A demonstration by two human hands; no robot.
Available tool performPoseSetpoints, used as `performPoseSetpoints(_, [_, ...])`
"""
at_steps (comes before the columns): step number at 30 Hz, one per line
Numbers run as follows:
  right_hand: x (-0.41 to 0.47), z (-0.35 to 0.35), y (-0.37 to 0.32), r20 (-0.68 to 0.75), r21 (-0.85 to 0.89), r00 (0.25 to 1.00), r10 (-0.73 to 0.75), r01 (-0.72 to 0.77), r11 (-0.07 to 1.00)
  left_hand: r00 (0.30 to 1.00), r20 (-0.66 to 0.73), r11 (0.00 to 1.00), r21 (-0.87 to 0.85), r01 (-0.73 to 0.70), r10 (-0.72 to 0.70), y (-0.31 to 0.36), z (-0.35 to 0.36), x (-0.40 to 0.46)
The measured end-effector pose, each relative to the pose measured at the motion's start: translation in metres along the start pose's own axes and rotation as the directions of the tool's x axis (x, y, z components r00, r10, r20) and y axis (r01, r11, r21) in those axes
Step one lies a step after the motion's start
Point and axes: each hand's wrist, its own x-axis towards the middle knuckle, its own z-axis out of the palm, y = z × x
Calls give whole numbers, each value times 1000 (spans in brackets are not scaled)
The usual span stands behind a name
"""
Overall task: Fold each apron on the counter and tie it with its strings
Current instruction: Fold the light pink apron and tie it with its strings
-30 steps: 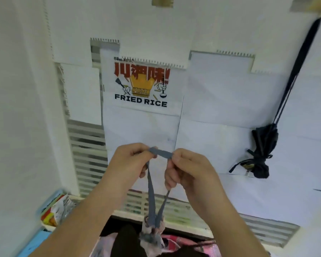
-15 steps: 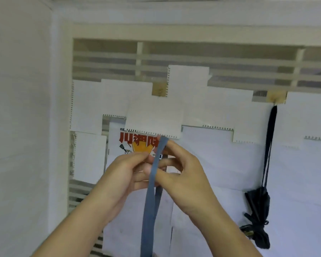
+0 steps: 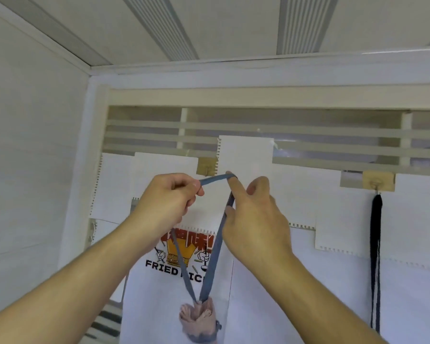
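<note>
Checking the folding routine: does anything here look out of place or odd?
Yes. The apron isn't on a counter: it hangs bunched in the air from its blue strap. The left hand pinches one end, the right hand loops the strap over a finger, toward a wall hook.

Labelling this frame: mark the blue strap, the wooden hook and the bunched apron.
blue strap [image 3: 212, 256], head view, right-hand length.
wooden hook [image 3: 378, 181], head view, block face.
bunched apron [image 3: 199, 319], head view, gathered pink cloth.
</note>
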Motion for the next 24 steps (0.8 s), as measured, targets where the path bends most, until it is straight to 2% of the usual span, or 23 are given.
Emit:
performPoseSetpoints(2, [19,11,9,11,148,1000,23,-24,989,1000,-9,1000,1,4,-4,-1,2,19])
performPoseSetpoints(4, [39,23,14,36,372,997,63,-72,925,999,-50,1000,23,-2,3,-3,5,38])
performPoseSetpoints(6, [57,33,16,41,459,995,95,-103,883,994,-98,992,120,-32,44,-9,9,57])
performPoseSetpoints(10, [87,45,10,-3,401,994,106,-96,911,980,-155,941,330,-69,126,-27,11,93])
performPoseSetpoints(13, [109,55,11,-54,358,986,156,-127,925,970,-135,870,479,-115,203,-47,-1,117])
performPoseSetpoints(20, [127,82,9,-59,166,980,189,-177,970,958,-55,772,605,-193,283,-77,-10,146])
performPoseSetpoints(24, [112,94,7,-6,44,981,192,-191,981,954,33,689,684,-239,298,-86,-8,135])
